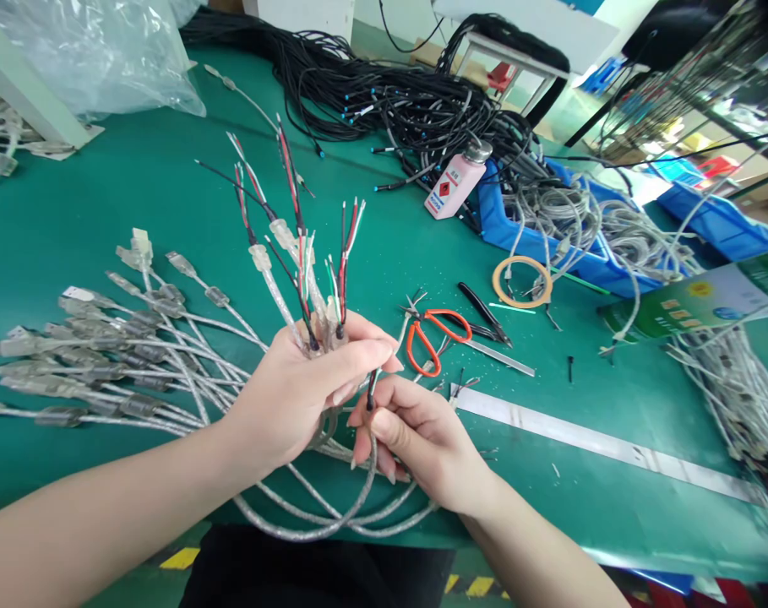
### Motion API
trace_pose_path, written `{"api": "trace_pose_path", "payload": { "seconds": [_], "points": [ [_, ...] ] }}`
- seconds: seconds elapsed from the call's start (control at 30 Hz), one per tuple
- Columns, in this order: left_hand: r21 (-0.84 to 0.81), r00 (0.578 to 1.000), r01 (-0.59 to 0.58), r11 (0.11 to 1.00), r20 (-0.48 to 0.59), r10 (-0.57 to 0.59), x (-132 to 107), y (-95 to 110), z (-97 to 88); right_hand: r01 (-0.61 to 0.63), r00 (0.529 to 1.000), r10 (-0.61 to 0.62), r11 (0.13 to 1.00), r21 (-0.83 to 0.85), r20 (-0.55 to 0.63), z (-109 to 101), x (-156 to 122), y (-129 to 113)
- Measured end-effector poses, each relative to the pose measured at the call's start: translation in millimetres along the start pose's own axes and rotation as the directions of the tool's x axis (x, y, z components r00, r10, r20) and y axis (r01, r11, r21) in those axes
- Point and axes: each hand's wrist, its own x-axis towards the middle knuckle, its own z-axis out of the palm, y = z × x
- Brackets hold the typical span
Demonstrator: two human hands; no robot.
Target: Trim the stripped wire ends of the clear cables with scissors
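Observation:
My left hand (pixel 301 388) is closed round several grey USB cables (pixel 275 291), whose split ends with red, black, white and green wires point upward. My right hand (pixel 415 439) pinches one cable end (pixel 372 404) between thumb and fingers, just below its black sleeve. That end's wires run up to the left hand's fingertips. The cables loop below both hands, and a bundle of clear USB plugs (pixel 73 342) lies fanned out on the left. Close to the right hand are orange-handled scissors (pixel 425 346) and black-handled pliers (pixel 482 317).
A steel ruler (pixel 580 439) lies on the green mat (pixel 384 236). Behind it are a tape roll (pixel 498 283), a pink bottle (pixel 454 186) and a blue bin (pixel 494 224) of cables. Black cables (pixel 358 80) pile along the back. Plastic bags (pixel 105 51) are at the back left.

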Motion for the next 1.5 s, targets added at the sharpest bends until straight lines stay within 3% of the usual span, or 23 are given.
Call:
{"api": "trace_pose_path", "payload": {
  "seconds": [0.13, 0.27, 0.43, 0.6, 0.83, 1.07, 1.5],
  "points": [
    [-0.015, 1.000, 0.005, 1.000, 0.013, -0.005, -1, 2, -0.4, 0.055, 0.997, -0.053, 0.998, 0.040, -0.050, 0, -1, 1],
    [-0.052, 0.994, 0.094, 0.994, 0.066, -0.091, -2, 3, -0.9, 0.104, 0.992, -0.101, 0.994, 0.038, -0.082, -1, -2, 1],
    [-0.057, 0.996, 0.081, 0.995, -0.022, -0.083, -1, 3, 0.4, 0.123, 0.984, -0.124, 0.992, -0.011, -0.127, -1, -3, 0],
    [-0.060, 0.995, 0.096, 0.994, -0.005, -0.096, 0, 0, 0.3, 0.130, 0.981, -0.135, 0.990, -0.045, -0.141, -1, -3, 0],
    [-0.033, 0.999, 0.038, 0.999, 0.014, -0.038, -1, -3, 0.9, 0.140, 0.981, -0.144, 0.989, -0.039, -0.133, 1, -2, 3],
    [0.041, 0.996, -0.070, 0.997, -0.056, 0.072, -8, -8, -1.4, 0.146, 0.986, -0.151, 0.987, -0.073, -0.076, 6, -2, 7],
    [-0.016, 0.996, -0.092, 0.996, -0.021, 0.091, -11, -8, -1.9, 0.156, 0.983, -0.170, 0.971, -0.181, -0.065, 12, -4, 11]
  ]
}}
